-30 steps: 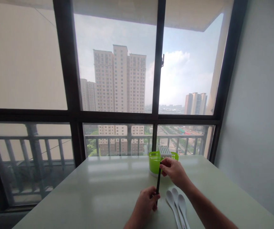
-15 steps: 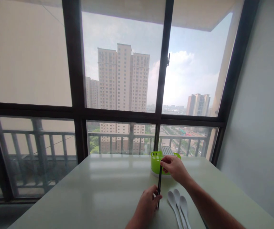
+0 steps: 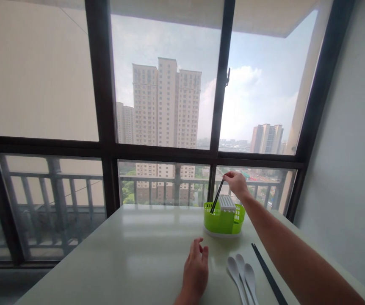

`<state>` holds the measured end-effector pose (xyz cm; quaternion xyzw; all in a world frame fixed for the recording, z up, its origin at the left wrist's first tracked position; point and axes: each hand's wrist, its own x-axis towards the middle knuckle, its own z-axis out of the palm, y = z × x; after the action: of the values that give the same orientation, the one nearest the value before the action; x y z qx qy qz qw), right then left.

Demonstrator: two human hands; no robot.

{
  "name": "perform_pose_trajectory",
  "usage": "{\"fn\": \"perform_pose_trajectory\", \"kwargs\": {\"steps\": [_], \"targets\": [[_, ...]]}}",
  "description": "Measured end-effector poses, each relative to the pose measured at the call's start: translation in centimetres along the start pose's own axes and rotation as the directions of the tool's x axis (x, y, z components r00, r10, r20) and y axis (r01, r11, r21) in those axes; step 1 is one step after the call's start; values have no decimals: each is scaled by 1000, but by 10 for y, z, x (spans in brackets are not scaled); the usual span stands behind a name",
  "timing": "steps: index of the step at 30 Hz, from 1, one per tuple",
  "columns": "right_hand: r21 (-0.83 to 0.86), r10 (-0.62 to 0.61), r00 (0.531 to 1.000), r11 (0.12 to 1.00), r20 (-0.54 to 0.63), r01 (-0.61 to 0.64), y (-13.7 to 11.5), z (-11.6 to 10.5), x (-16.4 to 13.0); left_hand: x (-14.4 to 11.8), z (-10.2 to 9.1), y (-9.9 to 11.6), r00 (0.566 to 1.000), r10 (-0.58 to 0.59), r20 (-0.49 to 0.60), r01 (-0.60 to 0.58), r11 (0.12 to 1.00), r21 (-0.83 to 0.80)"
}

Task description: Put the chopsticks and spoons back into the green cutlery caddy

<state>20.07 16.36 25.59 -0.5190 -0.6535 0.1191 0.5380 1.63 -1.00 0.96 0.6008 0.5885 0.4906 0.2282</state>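
My right hand (image 3: pixel 236 183) pinches the top ends of a pair of black chopsticks (image 3: pixel 217 197). They slant down to the left, and their lower ends are at the left compartment of a green utensil holder (image 3: pixel 222 224). The holder has slotted sides, a grey-white ribbed middle piece (image 3: pixel 227 203) and a white base. My left hand (image 3: pixel 196 267) rests low over the table in front of the holder, fingers loosely bent and apart, with nothing in it. White spoons (image 3: pixel 240 271) lie just right of it.
More black chopsticks (image 3: pixel 267 273) lie on the pale table (image 3: pixel 122 262), right of the spoons and beside my right forearm. Behind the table's far edge stands a dark-framed window (image 3: pixel 160 153). A plain wall (image 3: pixel 344 169) rises on the right.
My right hand has lifted the chopsticks up and away, bringing their lower ends to the holder's left compartment. My left hand has let go of them and stays near the table.
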Motion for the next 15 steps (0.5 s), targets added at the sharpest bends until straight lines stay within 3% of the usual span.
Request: {"fn": "perform_pose_trajectory", "kwargs": {"steps": [7, 15], "targets": [[-150, 215, 967, 969, 139, -194, 34, 51, -1, -2, 2, 1, 999, -29, 36, 28, 999, 18], [-280, 429, 881, 887, 200, -368, 50, 65, 9, -4, 3, 3, 997, -36, 70, 33, 999, 43]]}}
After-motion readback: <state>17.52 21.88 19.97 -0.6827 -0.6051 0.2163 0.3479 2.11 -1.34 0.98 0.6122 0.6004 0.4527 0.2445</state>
